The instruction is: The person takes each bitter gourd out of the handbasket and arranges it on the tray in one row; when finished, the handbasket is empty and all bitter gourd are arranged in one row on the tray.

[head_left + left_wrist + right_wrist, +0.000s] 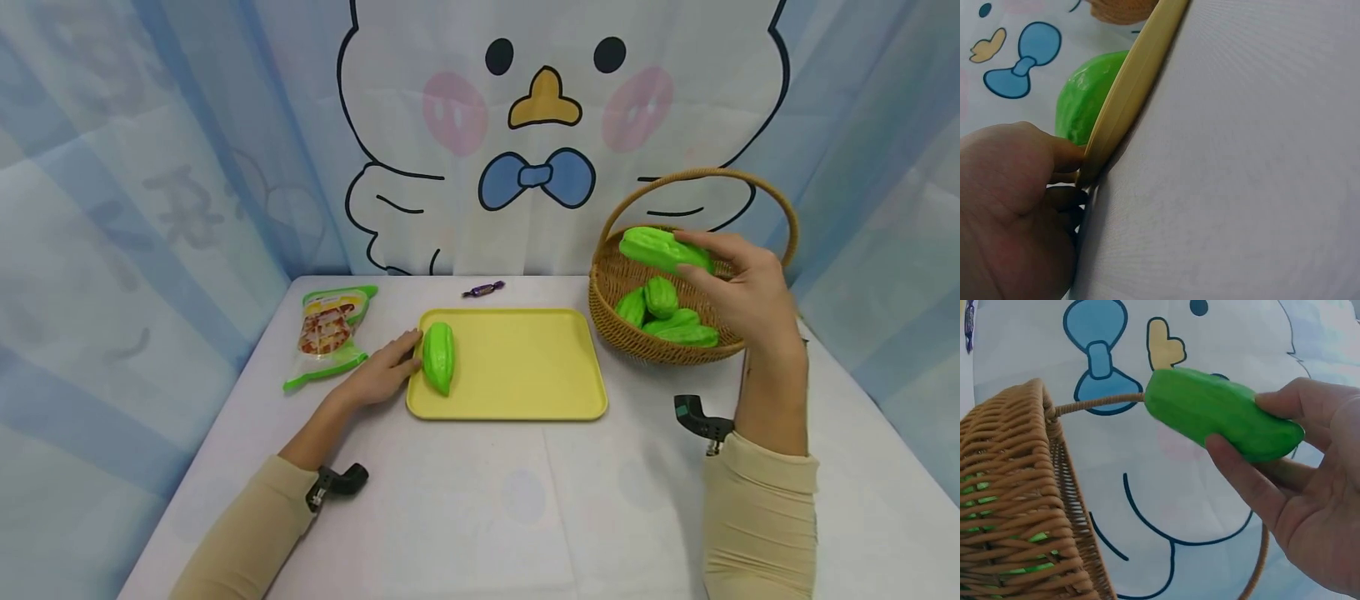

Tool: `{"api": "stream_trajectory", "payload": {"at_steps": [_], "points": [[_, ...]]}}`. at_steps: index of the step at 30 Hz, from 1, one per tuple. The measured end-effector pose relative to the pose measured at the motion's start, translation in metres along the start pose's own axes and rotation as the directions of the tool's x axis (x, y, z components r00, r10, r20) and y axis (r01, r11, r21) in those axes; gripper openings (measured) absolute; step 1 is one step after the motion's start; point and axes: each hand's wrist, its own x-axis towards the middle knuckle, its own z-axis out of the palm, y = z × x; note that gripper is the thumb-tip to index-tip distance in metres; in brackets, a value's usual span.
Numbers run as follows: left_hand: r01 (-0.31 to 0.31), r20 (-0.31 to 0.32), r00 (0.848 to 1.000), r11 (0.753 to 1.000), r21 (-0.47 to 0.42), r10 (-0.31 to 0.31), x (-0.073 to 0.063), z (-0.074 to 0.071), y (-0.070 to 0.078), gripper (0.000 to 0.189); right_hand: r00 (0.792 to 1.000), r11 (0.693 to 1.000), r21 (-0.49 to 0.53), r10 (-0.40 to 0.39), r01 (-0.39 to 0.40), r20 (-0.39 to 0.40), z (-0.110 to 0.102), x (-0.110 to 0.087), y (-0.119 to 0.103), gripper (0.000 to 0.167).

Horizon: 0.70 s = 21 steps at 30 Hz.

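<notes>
My right hand (742, 287) holds a green ridged toy vegetable (660, 247) between thumb and fingers, above the wicker basket (637, 342). In the right wrist view, the held toy vegetable (1210, 412) lies slantwise, its blunt end pointing away from the palm. Several similar green toy vegetables (686, 335) lie inside the basket. On the left, my left hand (382, 371) rests its extended fingers at the left rim of the yellow tray (525, 367). One green toy vegetable (438, 358) lies lengthwise on the tray, beside those fingers. The left wrist view shows fingertips right at the tray's rim (1119, 103).
A green-and-clear snack bag (327, 333) lies left of the tray. Behind the tray is a small purple wrapped candy (483, 289). The basket's tall handle (697, 172) arches above it. A cartoon-printed curtain (540, 242) hangs behind the white table (480, 508).
</notes>
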Motion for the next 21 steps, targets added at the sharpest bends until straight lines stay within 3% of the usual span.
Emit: {"api": "stream_trajectory", "payload": {"at_steps": [3, 10, 21], "points": [[-0.012, -0.003, 1.000, 1.000, 0.001, 0.012, -0.001, 0.000, 0.000, 0.061, 0.998, 0.995, 0.090, -0.043, 0.039, 0.043, 0.007, 0.002, 0.001, 0.041], [-0.032, -0.011, 0.999, 0.999, -0.006, 0.032, -0.001, 0.001, 0.002, 0.060, 0.986, 0.970, 0.238, -0.081, 0.045, 0.143, 0.029, 0.005, -0.010, 0.039], [-0.042, -0.012, 0.999, 0.999, -0.003, 0.042, -0.001, 0.001, 0.000, 0.060, 0.955, 0.978, 0.206, -0.091, 0.032, 0.284, 0.066, 0.011, -0.020, 0.038]]}}
